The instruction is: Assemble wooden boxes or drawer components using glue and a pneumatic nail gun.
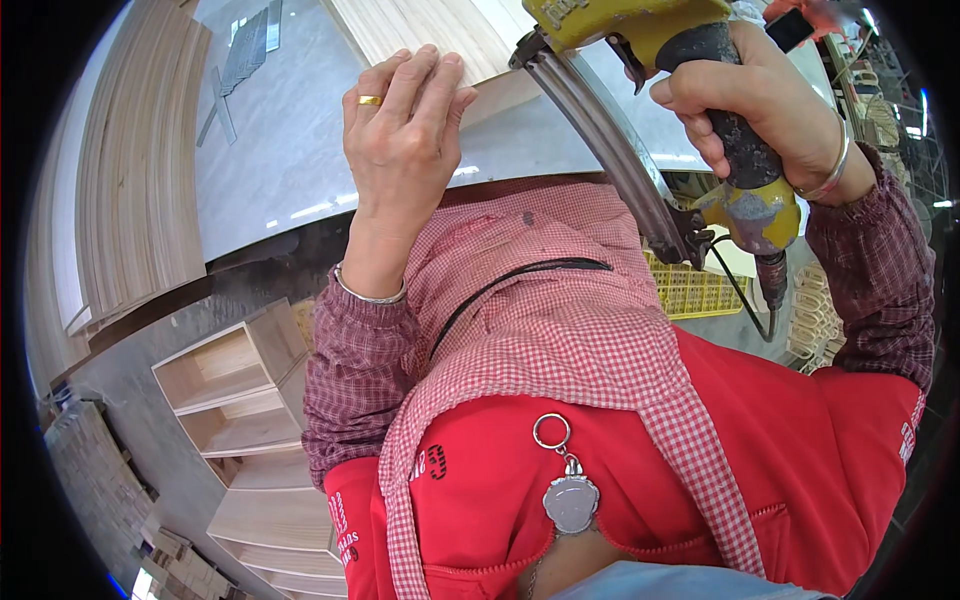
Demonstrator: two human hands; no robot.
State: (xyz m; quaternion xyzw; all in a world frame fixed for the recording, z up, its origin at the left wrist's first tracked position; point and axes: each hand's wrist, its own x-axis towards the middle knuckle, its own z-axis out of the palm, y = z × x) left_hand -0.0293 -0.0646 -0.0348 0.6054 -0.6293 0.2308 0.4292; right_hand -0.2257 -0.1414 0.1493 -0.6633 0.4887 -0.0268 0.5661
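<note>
My right hand is wrapped round the black grip of a yellow nail gun. The gun's long metal magazine slants down toward my apron, and its nose is close beside a pale wooden piece. An air hose hangs from the end of the grip. My left hand lies on the near left corner of the wooden piece, fingers stretched over its top face. A gold ring and a bangle show on this hand and wrist. The far end of the wood is cut off by the frame.
A stack of long boards stands at the left of the grey worktable. Strips of collated nails lie on the table. Open wooden shelf boxes stand on the floor at lower left. A yellow crate is below the nail gun.
</note>
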